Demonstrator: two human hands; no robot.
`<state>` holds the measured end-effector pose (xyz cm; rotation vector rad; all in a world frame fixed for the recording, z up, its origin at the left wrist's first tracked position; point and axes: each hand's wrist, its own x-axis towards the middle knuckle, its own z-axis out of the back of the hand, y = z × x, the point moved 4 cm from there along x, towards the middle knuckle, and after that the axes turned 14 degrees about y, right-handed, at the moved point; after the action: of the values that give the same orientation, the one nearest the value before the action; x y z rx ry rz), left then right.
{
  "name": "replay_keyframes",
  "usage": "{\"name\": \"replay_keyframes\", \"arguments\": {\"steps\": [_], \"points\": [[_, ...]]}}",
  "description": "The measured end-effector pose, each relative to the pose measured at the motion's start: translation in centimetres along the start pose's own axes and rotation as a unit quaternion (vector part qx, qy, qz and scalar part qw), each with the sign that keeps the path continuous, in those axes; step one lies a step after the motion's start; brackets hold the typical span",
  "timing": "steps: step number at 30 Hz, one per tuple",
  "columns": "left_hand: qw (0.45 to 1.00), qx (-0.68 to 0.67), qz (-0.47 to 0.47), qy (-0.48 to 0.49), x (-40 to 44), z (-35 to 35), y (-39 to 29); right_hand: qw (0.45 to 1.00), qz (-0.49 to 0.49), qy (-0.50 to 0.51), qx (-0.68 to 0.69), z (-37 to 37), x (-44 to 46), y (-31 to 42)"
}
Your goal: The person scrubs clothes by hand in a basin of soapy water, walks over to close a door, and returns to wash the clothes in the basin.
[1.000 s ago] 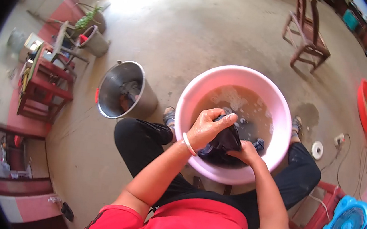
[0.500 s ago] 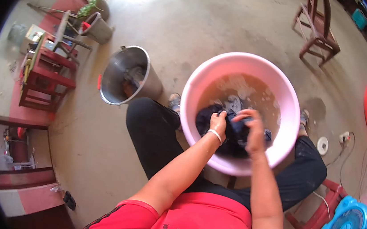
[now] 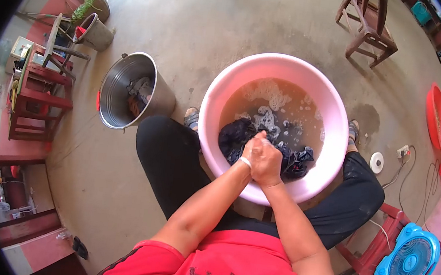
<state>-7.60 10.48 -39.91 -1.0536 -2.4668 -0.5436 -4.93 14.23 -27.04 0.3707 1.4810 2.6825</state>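
Observation:
A large pink tub (image 3: 336, 120) stands between my knees, holding brownish, sudsy water (image 3: 294, 99). In its near half lies a wet, dark garment (image 3: 297, 161), bunched up and partly under water. My left hand (image 3: 250, 150), with a white band at the wrist, is closed over the garment's middle. Pressed against it, my right hand (image 3: 266, 165) is also closed on the dark cloth. The two hands overlap, so the cloth between the fingers is mostly hidden. Foam floats beyond them.
A metal bucket (image 3: 163, 96) with clothes inside stands left of the tub. A wooden chair (image 3: 373, 38) is at the upper right. On the right are a blue fan (image 3: 410, 262), a red stool (image 3: 381, 245), a red basin (image 3: 437, 120) and loose cables (image 3: 406, 181).
My right hand has come down and left from above the cloth to meet my left hand. More of the garment shows at the right. The whole view has shifted slightly.

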Motion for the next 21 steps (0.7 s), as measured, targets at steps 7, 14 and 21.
{"name": "replay_keyframes", "arguments": {"steps": [7,14,21], "points": [[0.722,0.334,0.149,-0.587,0.9,-4.4,-3.4,0.977,-0.157,-0.045,0.137,3.4,1.1,-14.0],[0.833,0.220,0.119,-0.494,-3.8,2.4,-3.9,0.995,0.015,0.025,-0.099,-3.3,-0.2,0.3],[0.801,0.446,0.061,-0.395,-0.1,0.1,-1.1,0.993,-0.100,-0.035,-0.054,-0.3,1.5,-4.6]]}}
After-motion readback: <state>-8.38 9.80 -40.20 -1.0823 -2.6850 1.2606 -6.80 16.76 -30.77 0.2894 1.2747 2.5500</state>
